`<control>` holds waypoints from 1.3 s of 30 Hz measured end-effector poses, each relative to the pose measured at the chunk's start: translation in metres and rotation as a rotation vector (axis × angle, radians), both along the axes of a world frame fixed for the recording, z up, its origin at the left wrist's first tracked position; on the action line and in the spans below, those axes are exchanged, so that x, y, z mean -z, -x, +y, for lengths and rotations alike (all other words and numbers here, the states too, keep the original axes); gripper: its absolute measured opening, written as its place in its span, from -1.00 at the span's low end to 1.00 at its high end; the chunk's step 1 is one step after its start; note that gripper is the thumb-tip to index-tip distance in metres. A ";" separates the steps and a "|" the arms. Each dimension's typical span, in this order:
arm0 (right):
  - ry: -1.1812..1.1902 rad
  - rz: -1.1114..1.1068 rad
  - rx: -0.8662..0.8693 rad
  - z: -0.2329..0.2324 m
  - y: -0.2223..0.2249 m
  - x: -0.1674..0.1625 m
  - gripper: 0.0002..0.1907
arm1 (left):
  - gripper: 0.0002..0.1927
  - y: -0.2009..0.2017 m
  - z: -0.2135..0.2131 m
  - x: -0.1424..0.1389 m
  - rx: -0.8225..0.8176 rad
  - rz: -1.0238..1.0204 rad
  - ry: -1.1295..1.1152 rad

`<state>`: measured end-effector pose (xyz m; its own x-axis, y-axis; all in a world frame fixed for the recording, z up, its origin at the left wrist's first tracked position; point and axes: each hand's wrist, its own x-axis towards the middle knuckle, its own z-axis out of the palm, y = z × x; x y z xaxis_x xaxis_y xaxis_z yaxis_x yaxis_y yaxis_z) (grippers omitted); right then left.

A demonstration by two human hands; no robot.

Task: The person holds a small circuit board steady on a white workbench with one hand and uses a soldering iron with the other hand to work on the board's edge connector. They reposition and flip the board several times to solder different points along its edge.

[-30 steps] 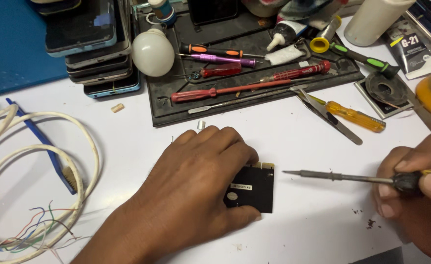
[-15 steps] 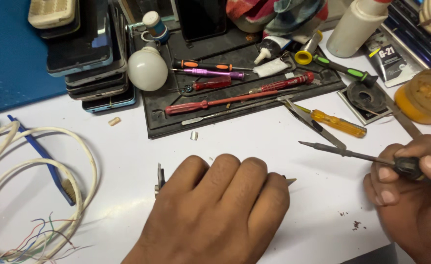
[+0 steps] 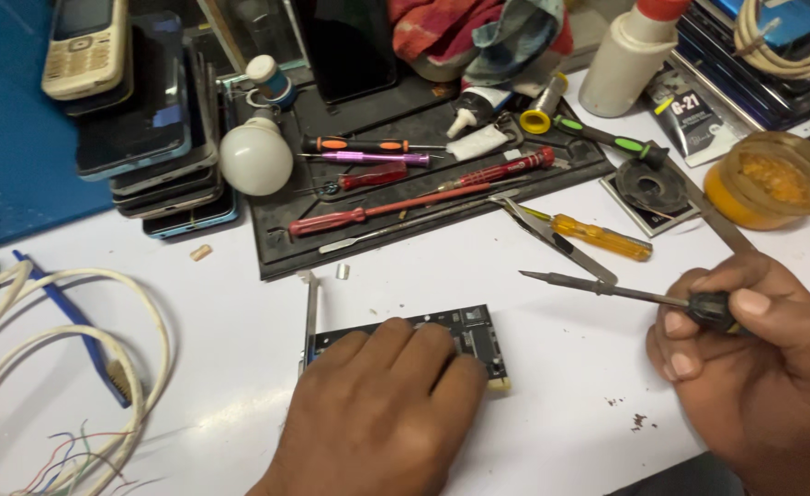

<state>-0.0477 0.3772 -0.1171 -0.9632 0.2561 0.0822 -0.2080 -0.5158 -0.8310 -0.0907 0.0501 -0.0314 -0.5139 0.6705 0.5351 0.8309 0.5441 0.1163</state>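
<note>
My left hand (image 3: 377, 418) lies palm down on a black circuit board (image 3: 465, 332) with a metal bracket (image 3: 310, 308) at its left end, flat on the white table (image 3: 221, 349). The fingers cover most of the board; only its far edge and right end show. My right hand (image 3: 759, 363) grips a thin screwdriver (image 3: 607, 290) by its dark handle at the right. The shaft points left, with the tip in the air above the table, to the right of the board and apart from it.
A black tool tray (image 3: 405, 211) behind the board holds several screwdrivers, a white bulb (image 3: 255, 157) and tubes. Phones (image 3: 148, 138) are stacked at the back left. A white cable coil (image 3: 47, 367) lies left. A yellow-handled screwdriver (image 3: 598, 235), tweezers and an amber jar (image 3: 772, 179) lie right.
The view has shifted. The board has gone from standing on edge under my left hand to lying flat, more of it showing. My right hand kept the screwdriver, its tip drawn right.
</note>
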 end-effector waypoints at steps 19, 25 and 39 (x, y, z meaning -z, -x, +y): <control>0.099 -0.068 0.070 -0.010 -0.006 -0.008 -0.78 | -0.81 0.008 0.026 -0.003 0.018 -0.381 0.098; 0.122 -0.077 0.103 -0.020 0.000 -0.021 -0.78 | -0.90 0.008 0.015 -0.024 -0.060 -0.407 -0.389; 0.256 0.351 -0.480 0.002 0.017 0.024 -0.64 | -0.83 0.011 0.002 -0.002 0.150 -0.986 -1.300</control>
<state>-0.0645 0.3790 -0.1413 -0.9023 -0.1433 0.4067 -0.1417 -0.7922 -0.5935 -0.1016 0.0524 -0.0290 -0.9538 0.1305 0.2706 0.1962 -0.4115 0.8900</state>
